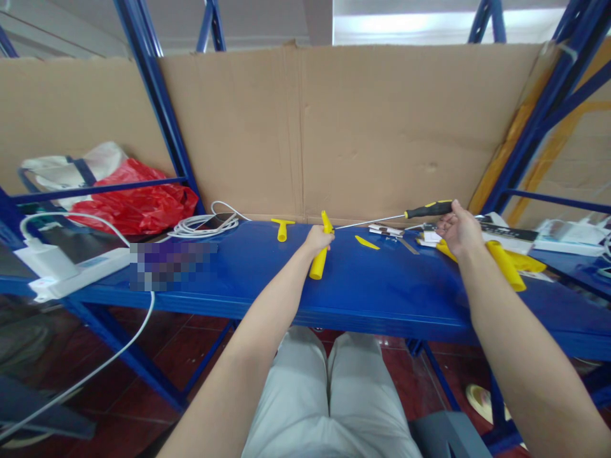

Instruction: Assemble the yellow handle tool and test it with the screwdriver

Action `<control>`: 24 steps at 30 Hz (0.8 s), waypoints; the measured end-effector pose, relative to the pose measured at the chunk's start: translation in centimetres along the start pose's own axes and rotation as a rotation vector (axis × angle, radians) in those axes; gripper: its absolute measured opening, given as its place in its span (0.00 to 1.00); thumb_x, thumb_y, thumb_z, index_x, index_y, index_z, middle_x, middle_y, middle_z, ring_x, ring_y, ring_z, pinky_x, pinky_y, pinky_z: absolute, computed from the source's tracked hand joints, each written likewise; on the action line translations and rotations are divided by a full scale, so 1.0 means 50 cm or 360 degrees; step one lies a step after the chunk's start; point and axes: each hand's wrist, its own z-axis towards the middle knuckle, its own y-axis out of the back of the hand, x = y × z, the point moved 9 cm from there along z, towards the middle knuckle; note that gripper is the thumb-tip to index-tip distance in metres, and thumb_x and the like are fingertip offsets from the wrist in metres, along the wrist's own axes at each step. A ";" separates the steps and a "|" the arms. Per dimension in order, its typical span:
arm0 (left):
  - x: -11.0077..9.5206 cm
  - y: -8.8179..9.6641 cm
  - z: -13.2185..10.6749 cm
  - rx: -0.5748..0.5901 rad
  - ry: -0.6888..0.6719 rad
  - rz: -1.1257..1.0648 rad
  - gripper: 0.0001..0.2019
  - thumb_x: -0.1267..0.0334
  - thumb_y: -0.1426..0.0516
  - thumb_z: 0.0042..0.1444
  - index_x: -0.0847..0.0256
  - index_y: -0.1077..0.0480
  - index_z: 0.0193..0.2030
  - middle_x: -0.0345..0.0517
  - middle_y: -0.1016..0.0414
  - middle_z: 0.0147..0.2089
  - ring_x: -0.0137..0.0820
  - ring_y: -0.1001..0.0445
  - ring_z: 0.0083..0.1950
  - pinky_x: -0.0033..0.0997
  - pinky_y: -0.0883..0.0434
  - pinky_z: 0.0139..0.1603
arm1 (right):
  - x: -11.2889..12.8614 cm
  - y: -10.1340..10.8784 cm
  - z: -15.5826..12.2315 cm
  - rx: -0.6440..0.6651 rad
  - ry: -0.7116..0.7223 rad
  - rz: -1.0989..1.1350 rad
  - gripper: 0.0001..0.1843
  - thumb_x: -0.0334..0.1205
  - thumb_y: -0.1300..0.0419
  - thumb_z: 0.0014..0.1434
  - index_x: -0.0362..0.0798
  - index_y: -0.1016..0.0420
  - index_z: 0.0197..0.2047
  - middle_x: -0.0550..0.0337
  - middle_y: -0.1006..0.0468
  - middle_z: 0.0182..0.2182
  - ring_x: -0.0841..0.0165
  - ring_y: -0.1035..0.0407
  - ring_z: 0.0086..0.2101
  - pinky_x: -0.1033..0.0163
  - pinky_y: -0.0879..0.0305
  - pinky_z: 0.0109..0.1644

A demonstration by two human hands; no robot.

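My left hand [319, 240] is closed around a yellow plastic T-shaped handle [317, 266], which is tilted over the blue shelf [372, 289]. In my right hand [461, 232] is the end of a long screwdriver [424, 210] with a black and yellow grip. Its metal shaft points left and reaches the yellow handle near my left fingers; whether the tip is inside is hidden. Left of my left hand stands a smaller yellow T-shaped piece [282, 230]. A flat yellow piece [366, 242] lies between my hands. Beside my right wrist is a yellow tube [506, 264].
Small packets [386, 230] lie below the screwdriver. Cardboard [372, 127] walls the back. To the left are a coiled white cable [205, 226], a red plastic bag [138, 200] and a power strip [95, 270]. Blue posts [162, 108] frame the shelf.
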 end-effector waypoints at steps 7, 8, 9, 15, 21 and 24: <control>0.000 0.002 0.000 -0.0006 0.0003 0.0007 0.09 0.80 0.44 0.50 0.65 0.34 0.23 0.33 0.40 0.15 0.24 0.36 0.16 0.22 0.37 0.23 | -0.013 -0.008 0.004 0.0056 -0.0150 0.0023 0.18 0.41 0.46 0.63 0.50 0.41 0.22 0.67 0.43 0.11 0.75 0.48 0.12 0.71 0.50 0.11; 0.000 0.001 0.000 -0.0002 0.0002 0.0007 0.09 0.80 0.44 0.50 0.65 0.34 0.24 0.33 0.40 0.15 0.23 0.36 0.16 0.22 0.37 0.23 | -0.016 -0.008 0.005 0.0058 -0.0168 0.0029 0.19 0.41 0.46 0.63 0.51 0.43 0.22 0.67 0.45 0.11 0.75 0.49 0.12 0.71 0.51 0.10; 0.000 0.001 -0.001 0.0001 0.0001 0.0010 0.09 0.80 0.44 0.50 0.65 0.33 0.24 0.33 0.40 0.15 0.23 0.36 0.16 0.22 0.37 0.23 | -0.019 -0.007 0.005 0.0045 -0.0192 0.0035 0.19 0.42 0.46 0.63 0.51 0.44 0.21 0.67 0.46 0.10 0.75 0.51 0.11 0.70 0.51 0.10; -0.003 -0.006 -0.003 0.0030 -0.0002 0.0021 0.08 0.80 0.45 0.51 0.66 0.33 0.26 0.32 0.41 0.16 0.21 0.38 0.15 0.20 0.40 0.19 | -0.026 0.013 -0.007 -0.0228 -0.0249 0.0132 0.17 0.36 0.48 0.61 0.50 0.48 0.22 0.70 0.50 0.11 0.78 0.56 0.11 0.72 0.55 0.10; 0.012 -0.001 0.006 -0.0003 0.0058 0.0157 0.04 0.76 0.45 0.54 0.69 0.29 0.33 0.37 0.33 0.21 0.22 0.35 0.17 0.21 0.35 0.23 | -0.024 0.028 -0.012 -0.0377 -0.0166 0.0020 0.15 0.33 0.47 0.59 0.51 0.48 0.24 0.70 0.45 0.12 0.77 0.52 0.12 0.73 0.56 0.10; 0.021 0.007 0.014 -0.0063 0.0080 0.0224 0.07 0.74 0.45 0.56 0.71 0.28 0.40 0.45 0.26 0.29 0.23 0.32 0.19 0.22 0.34 0.23 | -0.043 0.021 0.004 -0.0207 -0.0245 -0.0101 0.15 0.35 0.49 0.60 0.51 0.50 0.24 0.70 0.50 0.10 0.76 0.54 0.12 0.73 0.53 0.11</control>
